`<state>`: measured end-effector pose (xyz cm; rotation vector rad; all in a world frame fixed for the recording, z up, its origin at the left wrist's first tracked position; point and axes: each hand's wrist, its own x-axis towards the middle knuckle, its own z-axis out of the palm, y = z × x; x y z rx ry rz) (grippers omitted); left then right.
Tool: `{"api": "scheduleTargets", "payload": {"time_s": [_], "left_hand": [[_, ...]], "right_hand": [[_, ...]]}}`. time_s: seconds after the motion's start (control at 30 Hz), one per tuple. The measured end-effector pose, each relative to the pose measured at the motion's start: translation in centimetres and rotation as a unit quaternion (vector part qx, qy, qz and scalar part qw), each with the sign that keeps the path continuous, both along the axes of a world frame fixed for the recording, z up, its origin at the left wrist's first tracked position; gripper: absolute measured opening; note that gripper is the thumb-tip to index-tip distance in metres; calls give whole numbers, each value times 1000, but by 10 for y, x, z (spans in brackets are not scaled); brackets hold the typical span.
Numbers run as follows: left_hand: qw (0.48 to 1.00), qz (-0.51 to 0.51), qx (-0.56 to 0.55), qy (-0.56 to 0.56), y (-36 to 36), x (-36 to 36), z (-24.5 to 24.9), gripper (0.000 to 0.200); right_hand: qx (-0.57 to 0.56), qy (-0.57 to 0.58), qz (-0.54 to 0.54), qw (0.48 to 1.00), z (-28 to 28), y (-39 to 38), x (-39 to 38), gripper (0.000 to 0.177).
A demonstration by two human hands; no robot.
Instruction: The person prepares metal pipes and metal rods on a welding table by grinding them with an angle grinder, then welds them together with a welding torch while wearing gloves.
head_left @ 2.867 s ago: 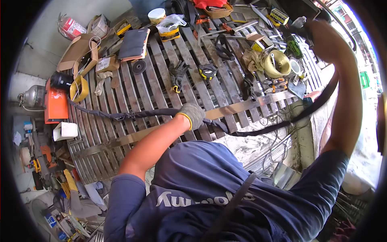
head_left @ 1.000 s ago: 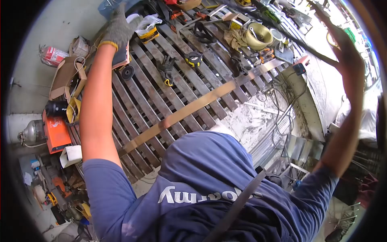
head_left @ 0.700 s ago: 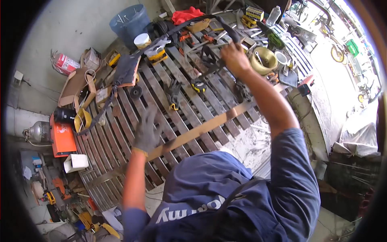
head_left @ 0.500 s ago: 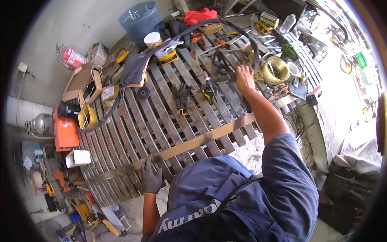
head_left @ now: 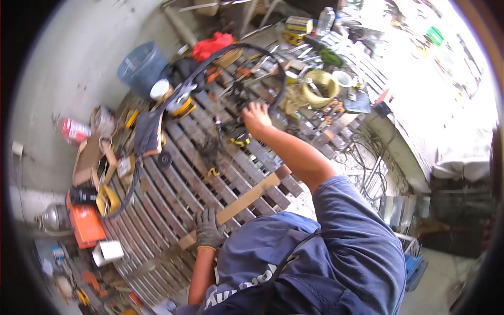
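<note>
My left hand (head_left: pixel 209 229), in a grey glove with a yellow cuff, lies with fingers stretched across a long flat tan strip (head_left: pixel 247 201) and the metal slats (head_left: pixel 181 181). My bare right hand (head_left: pixel 256 119) is farther forward, its fingers bent down over dark items; what they hold, if anything, is hidden. Just beyond those fingers is a tangled black object (head_left: pixel 240 94), and a black strap (head_left: pixel 283 86) curves past them. Close below the hand sits a yellow-and-black tape measure (head_left: pixel 240 139). Black gloves or similar dark cloth (head_left: pixel 211 155) rest on the slats to its left.
A yellowish bucket (head_left: pixel 320 89) with tools stands right of my right hand. Along the far side are a blue bin (head_left: pixel 140 68) and a red cloth (head_left: pixel 212 46). Leftward are a fire extinguisher (head_left: pixel 73 130), an orange box (head_left: pixel 86 223) and a black disc (head_left: pixel 165 159).
The view has shifted, so the bench appears farther left. My right hand has moved left toward the tape measure. My left hand now lies flatter, fingers extended over the strip.
</note>
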<state>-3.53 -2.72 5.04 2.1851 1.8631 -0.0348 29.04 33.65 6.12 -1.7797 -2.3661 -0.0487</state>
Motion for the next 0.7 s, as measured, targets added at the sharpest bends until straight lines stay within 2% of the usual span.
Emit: {"api": "scheduleTargets", "payload": {"time_s": [0.1, 0.2, 0.23, 0.27, 0.3, 0.37, 0.43, 0.5, 0.53, 0.6, 0.7], "left_hand": [[996, -27, -78, 34, 20, 4, 32, 94], [998, -49, -34, 4, 4, -3, 9, 81], [998, -61, -13, -3, 6, 0, 4, 77], [998, -31, -46, -11, 10, 8, 16, 68], [998, -36, -58, -12, 16, 9, 15, 67], [995, -51, -84, -10, 20, 7, 11, 66], [992, -81, -98, 2, 21, 12, 22, 67], [983, -102, -156, 6, 12, 22, 38, 69], [986, -122, -112, -7, 2, 17, 27, 73], [984, -139, -112, -24, -13, 10, 23, 75], [976, -189, -88, -68, -36, 4, 22, 72]], "right_hand": [[-28, 43, 66, 996, 27, -44, 32, 36], [-225, 27, 103, 968, 66, -120, 71, 51], [-307, 18, 115, 945, 75, -147, 85, 56], [-379, 8, 128, 917, 72, -168, 96, 61], [-449, 3, 137, 883, 63, -188, 107, 66], [-454, -5, 148, 879, 25, -237, 126, 65], [-451, 22, 93, 887, 39, -287, 134, 64], [-382, 90, 5, 920, 42, -342, 142, 62], [-360, 121, -43, 924, 51, -369, 143, 61], [-321, 167, -130, 923, 77, -429, 139, 58], [-347, 205, -209, 891, 104, -519, 131, 71]]}}
